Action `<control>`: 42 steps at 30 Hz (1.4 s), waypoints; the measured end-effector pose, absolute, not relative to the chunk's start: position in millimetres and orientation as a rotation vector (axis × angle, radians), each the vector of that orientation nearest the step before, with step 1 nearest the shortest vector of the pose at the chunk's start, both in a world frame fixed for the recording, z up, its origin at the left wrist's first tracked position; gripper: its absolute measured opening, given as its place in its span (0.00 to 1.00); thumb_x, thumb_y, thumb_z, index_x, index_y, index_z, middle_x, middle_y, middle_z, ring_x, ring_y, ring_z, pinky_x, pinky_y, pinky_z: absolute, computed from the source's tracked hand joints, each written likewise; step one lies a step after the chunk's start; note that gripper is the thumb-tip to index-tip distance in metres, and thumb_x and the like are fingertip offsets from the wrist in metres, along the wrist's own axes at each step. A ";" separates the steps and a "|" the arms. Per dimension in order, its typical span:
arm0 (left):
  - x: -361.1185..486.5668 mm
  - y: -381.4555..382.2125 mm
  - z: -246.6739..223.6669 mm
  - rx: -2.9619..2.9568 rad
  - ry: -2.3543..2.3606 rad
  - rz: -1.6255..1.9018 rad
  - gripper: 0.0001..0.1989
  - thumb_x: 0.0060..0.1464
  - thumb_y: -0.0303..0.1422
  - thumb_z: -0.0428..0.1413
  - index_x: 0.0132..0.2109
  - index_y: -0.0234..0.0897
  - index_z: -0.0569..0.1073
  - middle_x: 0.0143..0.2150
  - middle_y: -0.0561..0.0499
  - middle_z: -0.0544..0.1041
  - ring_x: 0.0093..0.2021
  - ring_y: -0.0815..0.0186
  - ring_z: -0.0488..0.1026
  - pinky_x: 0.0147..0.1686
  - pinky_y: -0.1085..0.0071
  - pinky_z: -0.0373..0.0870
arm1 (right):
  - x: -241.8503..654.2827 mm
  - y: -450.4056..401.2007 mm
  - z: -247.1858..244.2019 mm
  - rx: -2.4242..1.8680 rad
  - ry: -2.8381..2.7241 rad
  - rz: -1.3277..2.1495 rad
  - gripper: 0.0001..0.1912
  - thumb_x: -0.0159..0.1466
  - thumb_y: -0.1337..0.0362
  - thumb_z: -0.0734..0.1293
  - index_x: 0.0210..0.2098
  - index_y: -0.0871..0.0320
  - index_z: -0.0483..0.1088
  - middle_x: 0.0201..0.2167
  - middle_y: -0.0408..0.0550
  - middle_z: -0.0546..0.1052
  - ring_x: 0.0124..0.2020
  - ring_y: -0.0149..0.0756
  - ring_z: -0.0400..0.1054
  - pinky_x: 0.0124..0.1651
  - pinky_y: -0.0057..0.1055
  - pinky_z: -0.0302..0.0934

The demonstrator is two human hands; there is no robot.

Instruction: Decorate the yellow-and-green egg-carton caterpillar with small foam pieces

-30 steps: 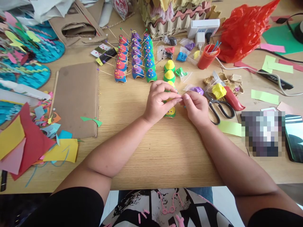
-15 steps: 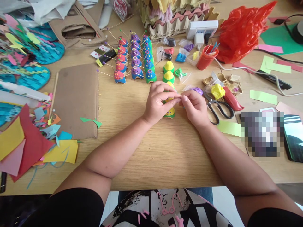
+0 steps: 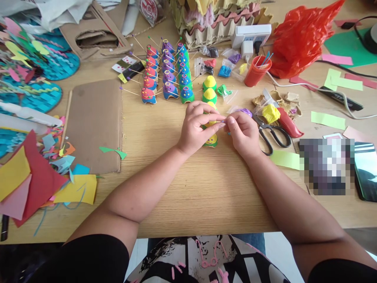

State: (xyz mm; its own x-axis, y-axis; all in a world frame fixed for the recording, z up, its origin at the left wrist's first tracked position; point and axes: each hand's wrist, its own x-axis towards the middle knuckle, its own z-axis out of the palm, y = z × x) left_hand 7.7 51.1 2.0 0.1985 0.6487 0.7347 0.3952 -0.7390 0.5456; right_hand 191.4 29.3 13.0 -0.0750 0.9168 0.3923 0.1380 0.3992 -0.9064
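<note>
Close together over the table, my left hand (image 3: 196, 127) and my right hand (image 3: 244, 131) meet at the fingertips in a pinch. A tiny blue-purple bit (image 3: 223, 121) shows between them, too small to identify. Just behind and under the fingers runs a row of egg-carton cups, green with yellow tops. The nearest yellow-and-green cup (image 3: 211, 140) has a smiling face; others are partly hidden by my left hand. Beside my right hand lie a lump of purple clay (image 3: 244, 112) on plastic and scissors (image 3: 273, 135) with black handles.
Rows of red, purple and blue painted cups (image 3: 170, 89) with pins stand behind left. A cardboard sheet (image 3: 94, 125) lies left. To the right are a yellow clay lump (image 3: 271, 113), a red cup (image 3: 255, 74), a red plastic bag (image 3: 303, 43), and a phone (image 3: 366, 171).
The fingertips have shifted very slightly, and the blue-purple bit between them now shows more clearly. Both arms stay in about the same place.
</note>
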 end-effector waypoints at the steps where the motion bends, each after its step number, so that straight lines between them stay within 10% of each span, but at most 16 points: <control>1: 7.6 51.1 1.8 2.242 1.016 1.538 0.09 0.67 0.45 0.64 0.47 0.49 0.87 0.44 0.52 0.83 0.54 0.62 0.75 0.61 0.58 0.72 | 191.2 29.2 13.6 -0.992 -1.519 0.854 0.27 0.72 0.38 0.67 0.30 0.54 0.70 0.25 0.42 0.71 0.27 0.31 0.62 0.34 0.33 0.60; 20: 6.8 52.2 1.4 2.293 1.033 1.569 0.09 0.67 0.45 0.64 0.42 0.49 0.86 0.43 0.52 0.83 0.53 0.62 0.75 0.60 0.59 0.73 | 191.0 28.8 13.5 -1.002 -1.553 0.833 0.27 0.73 0.39 0.66 0.30 0.55 0.71 0.25 0.42 0.72 0.27 0.30 0.62 0.33 0.33 0.59; 28: 3.8 50.4 4.2 2.316 1.095 1.419 0.17 0.67 0.51 0.63 0.55 0.49 0.85 0.47 0.50 0.82 0.55 0.60 0.74 0.63 0.58 0.72 | 190.9 28.9 14.8 -1.006 -1.524 0.821 0.27 0.72 0.38 0.66 0.29 0.54 0.72 0.24 0.42 0.71 0.26 0.30 0.62 0.33 0.34 0.60; 42: 6.7 52.7 -0.2 2.363 1.134 1.473 0.11 0.67 0.47 0.64 0.43 0.49 0.87 0.43 0.51 0.82 0.54 0.61 0.73 0.61 0.56 0.73 | 190.9 27.8 16.8 -0.988 -1.564 0.856 0.28 0.72 0.37 0.66 0.29 0.54 0.70 0.24 0.42 0.72 0.27 0.31 0.62 0.33 0.33 0.59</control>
